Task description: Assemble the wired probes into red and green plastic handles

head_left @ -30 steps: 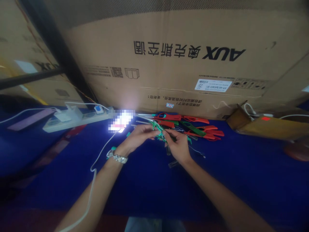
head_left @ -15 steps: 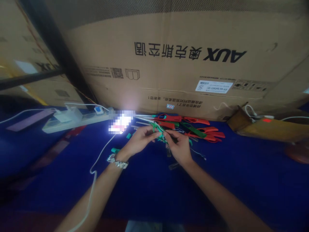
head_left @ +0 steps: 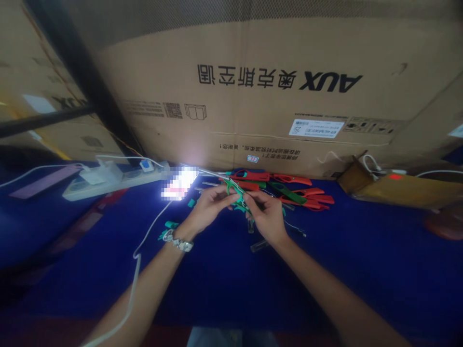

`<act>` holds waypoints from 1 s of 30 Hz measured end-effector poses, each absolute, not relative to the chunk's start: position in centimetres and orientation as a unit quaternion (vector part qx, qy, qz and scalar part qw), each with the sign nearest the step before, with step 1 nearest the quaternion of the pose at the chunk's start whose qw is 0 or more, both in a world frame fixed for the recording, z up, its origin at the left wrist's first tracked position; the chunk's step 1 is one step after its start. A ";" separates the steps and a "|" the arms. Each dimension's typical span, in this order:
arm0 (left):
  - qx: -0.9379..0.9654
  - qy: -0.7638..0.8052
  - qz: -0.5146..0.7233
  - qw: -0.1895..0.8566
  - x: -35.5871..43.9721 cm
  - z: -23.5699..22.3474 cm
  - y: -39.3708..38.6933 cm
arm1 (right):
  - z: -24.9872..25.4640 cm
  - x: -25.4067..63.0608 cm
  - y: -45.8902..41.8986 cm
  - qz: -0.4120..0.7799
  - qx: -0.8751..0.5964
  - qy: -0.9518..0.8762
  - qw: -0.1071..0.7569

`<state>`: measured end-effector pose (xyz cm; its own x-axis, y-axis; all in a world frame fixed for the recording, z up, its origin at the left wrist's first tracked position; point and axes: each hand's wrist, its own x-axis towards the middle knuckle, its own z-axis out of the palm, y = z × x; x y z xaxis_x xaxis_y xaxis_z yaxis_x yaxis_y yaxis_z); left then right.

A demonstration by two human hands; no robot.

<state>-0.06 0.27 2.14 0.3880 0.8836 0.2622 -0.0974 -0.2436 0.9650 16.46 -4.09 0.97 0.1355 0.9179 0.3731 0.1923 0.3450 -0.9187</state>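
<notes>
My left hand (head_left: pixel 208 205), with a metal watch on its wrist, and my right hand (head_left: pixel 265 217) meet over a blue cloth. Both pinch a green plastic lighter body (head_left: pixel 237 194) with a thin metal tube running back and to the left from it. Fingers of both hands are closed on that piece. Just behind the hands lies a pile of red and green long-nosed lighters (head_left: pixel 289 188). A small clear tube (head_left: pixel 259 246) rests on the cloth below my right hand.
A large cardboard box (head_left: pixel 253 96) walls off the back. A white power strip (head_left: pixel 108 178) with plugs lies at left, beside a bright lit phone screen (head_left: pixel 179 183) with a white cable. A wooden box (head_left: pixel 398 190) stands at right. Blue cloth (head_left: pixel 361 270) covers the table.
The hands and the green piece have stayed together, shifting only slightly up and left in view as the camera moved. The pile is as before.
</notes>
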 end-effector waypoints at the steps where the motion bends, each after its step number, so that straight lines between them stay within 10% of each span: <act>1: 0.640 0.309 0.457 0.535 0.0 2.2 0.3 | 0.9 16.5 -4.1 0.310 -0.482 -0.579 0.580; 30: 0.432 0.366 0.520 0.640 2.8 1.2 -1.7 | 0.4 16.1 -4.0 0.259 -0.525 -0.520 0.622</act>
